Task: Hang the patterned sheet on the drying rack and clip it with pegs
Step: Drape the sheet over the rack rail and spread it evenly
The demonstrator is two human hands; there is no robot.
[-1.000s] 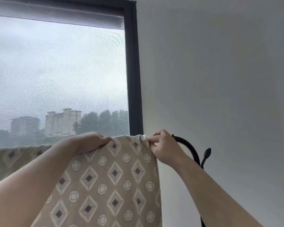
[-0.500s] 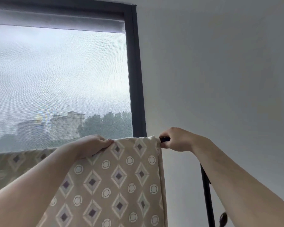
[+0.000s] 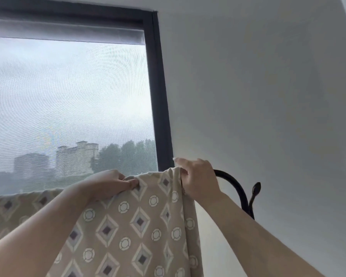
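1. Filling the space above and to the right of the right hand [image 3: 198, 180]: one plain pale wall [image 3: 268, 96], leaving open room beyond the sheet's right edge.
2. Standing behind and above the left hand [image 3: 108, 184]: one window [image 3: 68, 106] with a dark frame [image 3: 160, 96] and one roller blind [image 3: 68, 35] along its top, showing hazy buildings and trees through mesh.
3. Hanging down from under both hands: one patterned sheet [image 3: 128, 226], beige with diamonds and circles, running off leftward past the left forearm, its right edge falling straight below the right hand.
4. Reaching up from the lower left: the left hand, curling its fingers over the sheet's top fold and gripping it.
5. Reaching up from the lower right, near the left hand but apart from it: the right hand, clasping the sheet's upper right corner, with one finger pointing left over the top.
6. Emerging rightward from under the right hand: one black bar of the drying rack [image 3: 236, 186], curving down behind the right forearm.
7. Poking up just right of that bar: one small knobbed tip [image 3: 256, 189].
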